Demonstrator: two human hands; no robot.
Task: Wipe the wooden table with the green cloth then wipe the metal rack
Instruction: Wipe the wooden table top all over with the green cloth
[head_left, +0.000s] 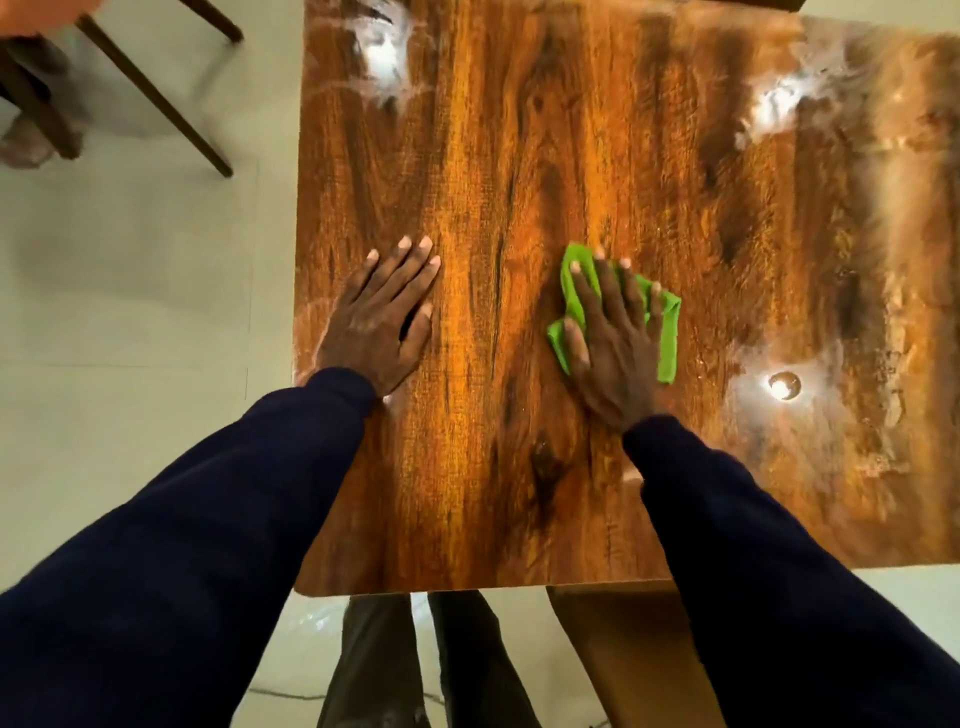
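Mid table (519, 130): right hand (613, 353) flat on cloth (667, 332), grip apart, pressing. Left hand (379, 327) flat near table's left edge, empty. Risk: cloth bunches, slips from under palm, leaves streaks.

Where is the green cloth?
In the head view, the green cloth lies on the wooden table, right of centre, under the right hand, with the left hand flat beside it.

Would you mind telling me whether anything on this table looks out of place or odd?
Nothing looks spilled or damaged. The wooden table shows whitish streaky patches towards its far edge; glare or residue, I cannot tell. The green cloth lies bunched under the right hand.
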